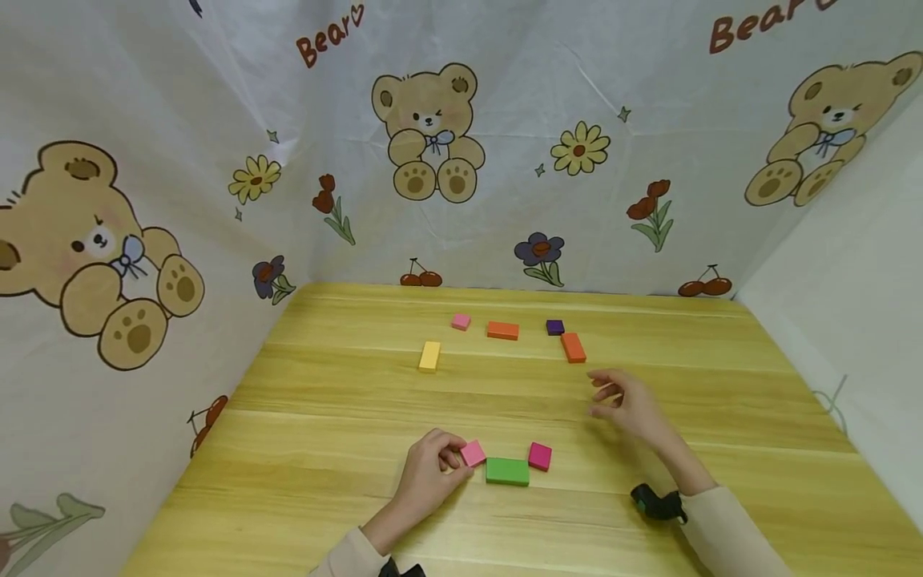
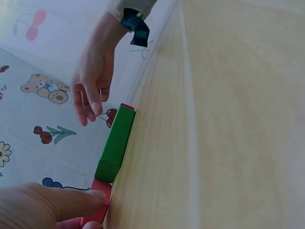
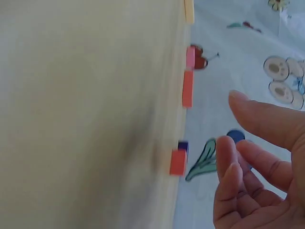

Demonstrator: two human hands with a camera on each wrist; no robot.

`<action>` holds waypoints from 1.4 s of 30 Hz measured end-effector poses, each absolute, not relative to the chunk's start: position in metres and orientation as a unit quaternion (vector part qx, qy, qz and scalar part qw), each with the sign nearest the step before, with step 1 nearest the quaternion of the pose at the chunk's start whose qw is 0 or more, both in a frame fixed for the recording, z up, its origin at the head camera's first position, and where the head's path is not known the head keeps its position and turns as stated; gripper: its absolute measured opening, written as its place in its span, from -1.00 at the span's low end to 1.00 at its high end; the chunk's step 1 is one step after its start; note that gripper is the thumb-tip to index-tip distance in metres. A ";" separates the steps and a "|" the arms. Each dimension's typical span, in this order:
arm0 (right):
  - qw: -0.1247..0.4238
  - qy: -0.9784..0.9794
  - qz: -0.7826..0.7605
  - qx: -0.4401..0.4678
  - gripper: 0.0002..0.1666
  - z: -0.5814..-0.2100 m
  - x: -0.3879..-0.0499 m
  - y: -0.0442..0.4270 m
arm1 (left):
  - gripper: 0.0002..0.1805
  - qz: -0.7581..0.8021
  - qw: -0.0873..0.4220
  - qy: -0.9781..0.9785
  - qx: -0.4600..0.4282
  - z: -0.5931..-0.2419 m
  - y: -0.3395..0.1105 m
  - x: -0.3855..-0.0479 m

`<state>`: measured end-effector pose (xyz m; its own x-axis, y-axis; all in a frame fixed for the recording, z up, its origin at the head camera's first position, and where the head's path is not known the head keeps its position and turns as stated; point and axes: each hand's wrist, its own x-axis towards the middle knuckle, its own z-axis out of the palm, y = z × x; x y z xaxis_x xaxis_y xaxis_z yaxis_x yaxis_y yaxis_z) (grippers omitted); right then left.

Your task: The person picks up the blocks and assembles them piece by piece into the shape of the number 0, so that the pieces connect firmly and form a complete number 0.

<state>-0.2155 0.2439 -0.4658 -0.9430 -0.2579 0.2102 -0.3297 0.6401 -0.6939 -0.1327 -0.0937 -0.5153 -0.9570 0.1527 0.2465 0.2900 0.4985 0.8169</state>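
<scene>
In the head view my left hand [image 1: 430, 473] pinches a pink block [image 1: 473, 453] at the left end of a green block [image 1: 508, 472]. The left wrist view shows thumb and fingers on that pink block [image 2: 97, 202], which touches the green block [image 2: 116, 143]. A magenta block [image 1: 540, 456] lies at the green block's upper right corner. My right hand [image 1: 634, 409] hovers over the table to the right, fingers loosely bent and holding nothing; nearest to it lies a red-orange block [image 1: 573, 348]. In the right wrist view, thumb and fingers of this hand [image 3: 259, 167] are apart.
Farther back on the wooden table [image 1: 324, 457] lie a yellow block [image 1: 429, 357], a pink block [image 1: 461, 321], an orange block [image 1: 502, 330] and a purple block [image 1: 554, 327], which adjoins the red-orange one. A bear-printed cloth [image 1: 505, 224] hangs behind the table and at its left.
</scene>
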 end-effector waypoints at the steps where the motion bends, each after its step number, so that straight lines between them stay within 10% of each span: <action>1: 0.055 -0.907 0.385 0.159 -0.37 -0.464 -0.224 0.247 | -0.69 -0.483 0.070 -0.863 -0.127 -0.515 -0.094 -0.133; 16: -0.054 -0.915 0.373 0.143 0.01 -0.478 -0.315 0.259 | -0.69 -0.484 0.058 -0.864 -0.125 -0.516 -0.093 -0.132; 42: -0.102 -0.921 0.351 0.132 -0.12 -0.479 -0.332 0.253 | -0.68 -0.480 0.067 -0.865 -0.125 -0.516 -0.094 -0.134</action>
<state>-0.3320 0.2527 -0.4789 -0.9445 -0.3145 -0.0952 -0.1712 0.7184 -0.6742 -0.1337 -0.0944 -0.5162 -0.9596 0.1528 0.2364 0.2815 0.5069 0.8148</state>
